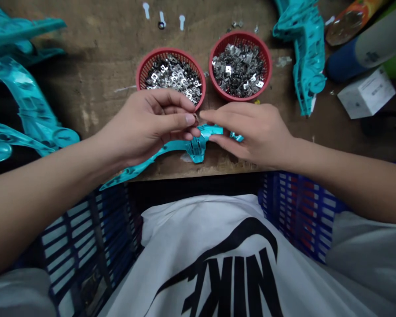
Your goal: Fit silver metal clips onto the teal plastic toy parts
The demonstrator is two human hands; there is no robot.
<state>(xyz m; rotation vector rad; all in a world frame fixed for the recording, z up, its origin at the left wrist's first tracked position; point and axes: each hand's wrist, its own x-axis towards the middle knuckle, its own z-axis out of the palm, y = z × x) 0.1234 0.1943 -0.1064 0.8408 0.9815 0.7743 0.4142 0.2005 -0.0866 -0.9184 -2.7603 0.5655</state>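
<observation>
From the head camera, the left hand (148, 127) is closed in a tight pinch, thumb and forefinger gripping a small metal clip (195, 118) that is barely visible between the fingertips. The right hand (252, 134) is curled around a teal plastic frame (195, 149), which lies just below and between the two hands, its long arm running down past the left wrist and over the edge of the wooden tabletop (86, 57). The right forefinger reaches toward the pinched clip, almost touching it.

Much remains in supply: just beyond the hands, two red plastic baskets (211, 57) hold deep heaps of silver metal clips (239, 70), the nearer heap right above the left fingers. Whether any clip is already seated on the frame in hand cannot be told, since the fingers cover most of it. More teal frames (26, 97) are piled to the left of the left hand, and another teal frame (306, 57) stands well beyond the right hand, their fittings too small to judge.

Farther past the right hand sits a white carton (366, 92). Below both forearms, blue plastic crates (300, 211) flank the person's white shirt (224, 259), clear of the hands' working space.
</observation>
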